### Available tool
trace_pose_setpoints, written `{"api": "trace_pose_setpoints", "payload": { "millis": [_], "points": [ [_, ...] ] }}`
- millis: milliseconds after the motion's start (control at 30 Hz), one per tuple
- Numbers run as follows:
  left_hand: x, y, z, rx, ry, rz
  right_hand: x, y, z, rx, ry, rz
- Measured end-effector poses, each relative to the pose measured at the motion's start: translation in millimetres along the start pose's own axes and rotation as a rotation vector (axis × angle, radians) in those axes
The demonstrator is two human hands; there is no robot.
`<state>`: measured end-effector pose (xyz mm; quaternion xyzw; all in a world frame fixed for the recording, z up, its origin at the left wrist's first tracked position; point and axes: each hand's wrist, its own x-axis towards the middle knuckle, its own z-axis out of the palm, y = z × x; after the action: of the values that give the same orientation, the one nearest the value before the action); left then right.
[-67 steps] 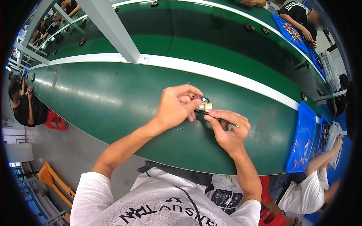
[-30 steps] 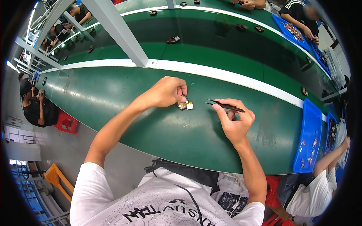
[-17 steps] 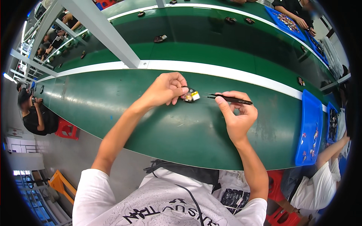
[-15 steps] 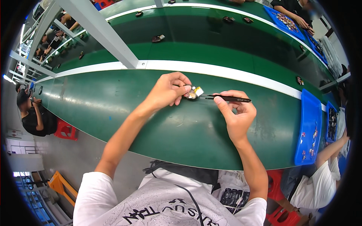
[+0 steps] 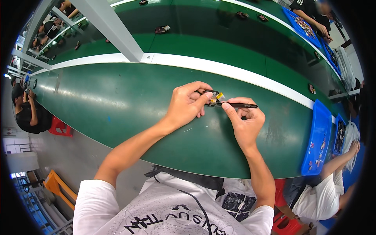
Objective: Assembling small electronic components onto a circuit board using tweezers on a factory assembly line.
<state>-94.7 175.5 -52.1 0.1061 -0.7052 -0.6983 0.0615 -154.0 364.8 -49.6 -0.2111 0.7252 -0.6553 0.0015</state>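
My left hand (image 5: 188, 103) pinches a small dark electronic part (image 5: 214, 100) just above the green bench. A yellow piece (image 5: 220, 95) and a pale tab show on the part's right side; its finer details are too small to tell. Black tweezers (image 5: 243, 105) lie nearly level in my right hand (image 5: 247, 122), between thumb and fingers. Their tips reach the part's lower right side, close to my left thumb. Whether the tips grip anything is too small to make out.
Beyond the green bench (image 5: 129, 96) runs a white rail (image 5: 219, 71), then a green belt with several small dark devices (image 5: 161, 29). A grey post (image 5: 111, 29) rises at the rail. To the right stands a blue tray (image 5: 319, 129) near a co-worker's arm (image 5: 340, 161).
The tweezers have moved in from beside the part until their tips meet it. My left hand and the part have shifted right in the view, closer to my right hand.
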Motion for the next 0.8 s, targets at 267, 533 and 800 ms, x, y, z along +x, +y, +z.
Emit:
{"api": "trace_pose_setpoints", "payload": {
  "millis": [267,533,800],
  "points": [
    [0.4,-2.4,2.2,0.01,0.032,0.021,-0.8,0.7,2.6,-0.055,0.002,0.06],
    [-1.9,-2.4,2.1,0.01,0.03,0.066,0.2,-2.2,1.7,-0.024,-0.032,0.118],
    [-3.7,-1.9,2.6,-0.008,0.003,0.128,5.0,-11.1,-1.4,0.205,-0.067,0.329]
  ]
}}
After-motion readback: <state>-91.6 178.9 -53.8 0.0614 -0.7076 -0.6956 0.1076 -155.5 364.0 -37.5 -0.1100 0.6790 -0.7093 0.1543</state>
